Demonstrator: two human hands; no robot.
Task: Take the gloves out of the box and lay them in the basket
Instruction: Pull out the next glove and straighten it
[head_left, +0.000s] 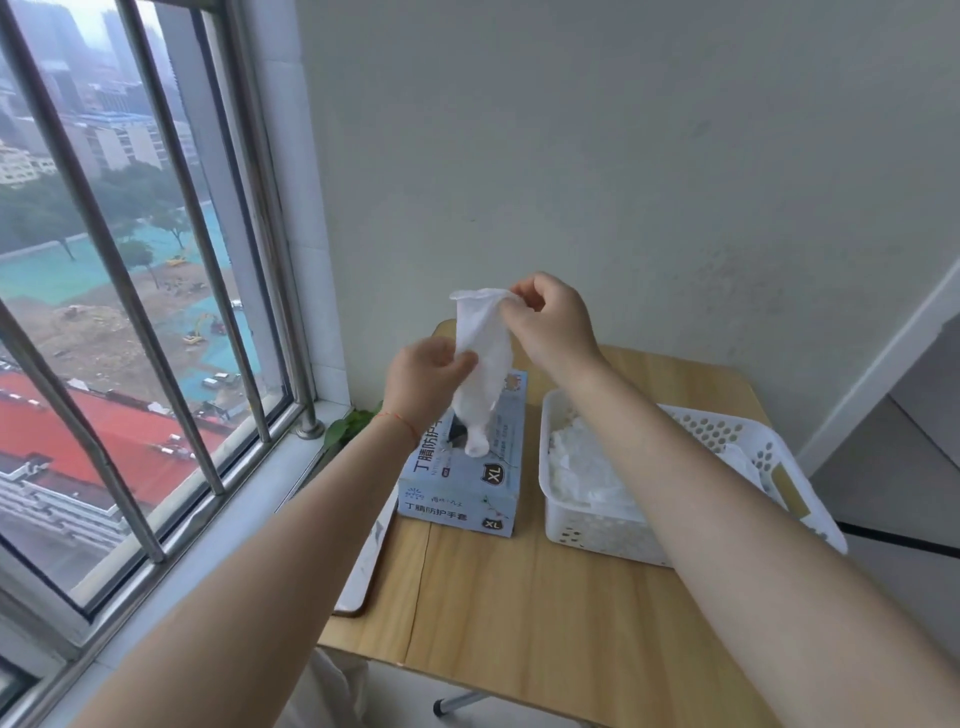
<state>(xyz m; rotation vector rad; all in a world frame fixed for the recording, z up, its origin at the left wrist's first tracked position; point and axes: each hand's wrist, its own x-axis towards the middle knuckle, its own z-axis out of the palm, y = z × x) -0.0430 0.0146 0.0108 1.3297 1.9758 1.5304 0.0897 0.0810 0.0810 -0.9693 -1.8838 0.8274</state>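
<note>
A white glove (483, 364) hangs upright above the pale blue glove box (467, 483), its fingertips dangling near the box's dark slot. My right hand (550, 325) pinches the glove's cuff at the top. My left hand (426, 376) pinches the glove's left edge lower down. The box stands on the wooden table (519, 597), marked XL. To its right sits the white perforated basket (769, 452) with several white gloves (582, 467) piled inside. My right forearm crosses over the basket and hides part of it.
A barred window (130, 312) and its sill run along the left. A white wall rises behind the table. A white tray (363, 566) lies between the sill and the table's left edge. Green leaves (348, 426) show behind the box.
</note>
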